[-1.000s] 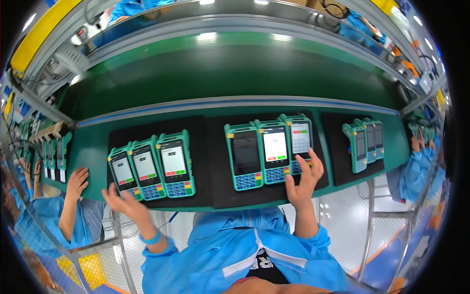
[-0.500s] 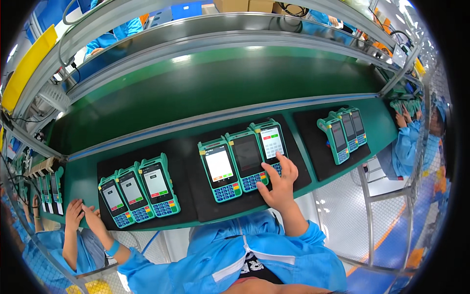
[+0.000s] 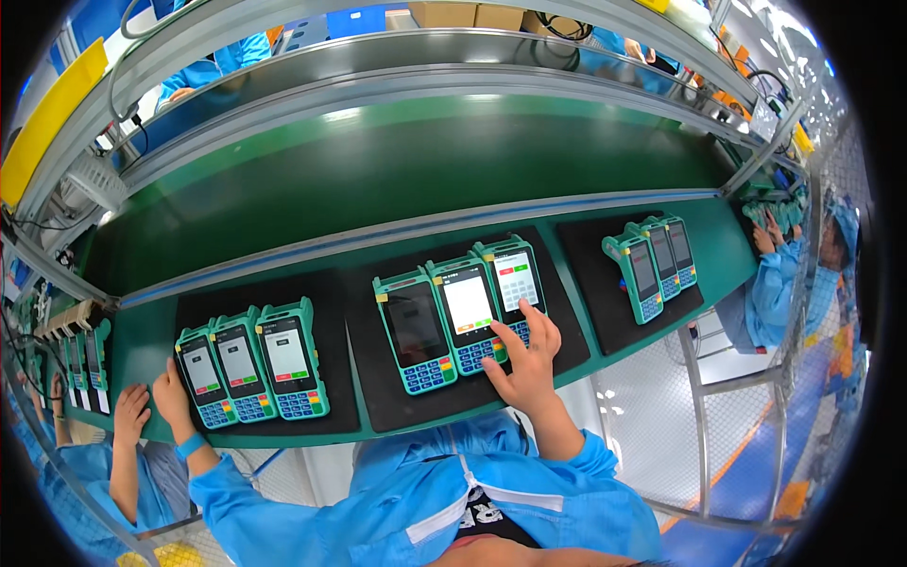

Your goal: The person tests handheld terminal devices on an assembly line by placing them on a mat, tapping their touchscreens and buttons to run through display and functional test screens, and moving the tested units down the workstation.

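Note:
Three green-cased payment terminals with colored keypads stand side by side on the middle black mat: the left one (image 3: 416, 326) has a dark screen, the middle one (image 3: 468, 307) a lit white screen, the right one (image 3: 513, 274) an on-screen keypad. Over the middle and right terminals my right hand (image 3: 531, 373) is spread, a fingertip at the right one's screen and another near the lower edge of the middle screen. My left hand (image 3: 172, 402) lies against the outer side of the leftmost terminal (image 3: 200, 373) on the left mat, fingers extended. Beside that terminal stand two more lit terminals (image 3: 238, 359) (image 3: 287, 350).
On the right mat (image 3: 624, 321) stand three terminals (image 3: 645, 274) with dark screens. A green conveyor belt (image 3: 406, 156) runs behind a metal rail. To my left is a co-worker's hand (image 3: 130, 413); another co-worker (image 3: 784, 283) works at the far right.
My left hand has moved from beside the co-worker's hand to the leftmost terminal. In the middle group, the left screen has gone dark and the middle one has lit up.

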`<state>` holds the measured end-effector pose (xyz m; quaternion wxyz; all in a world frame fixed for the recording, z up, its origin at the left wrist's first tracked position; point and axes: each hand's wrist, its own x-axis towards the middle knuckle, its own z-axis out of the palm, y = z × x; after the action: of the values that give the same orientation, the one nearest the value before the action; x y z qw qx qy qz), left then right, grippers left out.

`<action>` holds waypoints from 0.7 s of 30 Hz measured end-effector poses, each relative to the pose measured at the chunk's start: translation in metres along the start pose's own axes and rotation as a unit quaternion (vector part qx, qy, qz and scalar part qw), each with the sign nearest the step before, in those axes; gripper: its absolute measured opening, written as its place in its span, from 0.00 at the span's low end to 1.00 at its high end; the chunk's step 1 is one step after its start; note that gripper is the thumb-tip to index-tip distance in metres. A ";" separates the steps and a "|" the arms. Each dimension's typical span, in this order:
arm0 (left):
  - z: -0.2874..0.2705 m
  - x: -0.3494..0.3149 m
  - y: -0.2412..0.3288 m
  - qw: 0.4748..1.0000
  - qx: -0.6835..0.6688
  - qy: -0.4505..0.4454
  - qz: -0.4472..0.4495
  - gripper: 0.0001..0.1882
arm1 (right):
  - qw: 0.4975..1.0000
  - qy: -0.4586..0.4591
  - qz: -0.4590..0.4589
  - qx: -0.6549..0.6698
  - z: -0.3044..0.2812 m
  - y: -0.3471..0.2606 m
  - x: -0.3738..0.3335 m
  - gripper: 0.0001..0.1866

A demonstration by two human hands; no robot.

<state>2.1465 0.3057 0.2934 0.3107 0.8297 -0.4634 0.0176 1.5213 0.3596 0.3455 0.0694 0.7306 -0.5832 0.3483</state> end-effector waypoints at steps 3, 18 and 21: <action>0.006 -0.010 0.019 0.998 0.067 0.012 -0.016 0.35 | 1.000 -0.007 0.002 -0.001 0.003 0.002 0.000 0.25; 0.003 -0.016 0.021 0.996 0.077 -0.004 -0.038 0.32 | 0.986 -0.056 -0.110 -0.114 0.023 -0.033 0.000 0.31; 0.004 -0.015 0.014 0.997 0.076 0.000 -0.026 0.32 | 0.988 -0.052 -0.096 -0.108 0.021 -0.042 0.003 0.29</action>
<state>2.1258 0.3098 0.2927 0.2471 0.8625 -0.4393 0.0450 1.5681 0.3600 0.3443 0.1506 0.7887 -0.5472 0.2365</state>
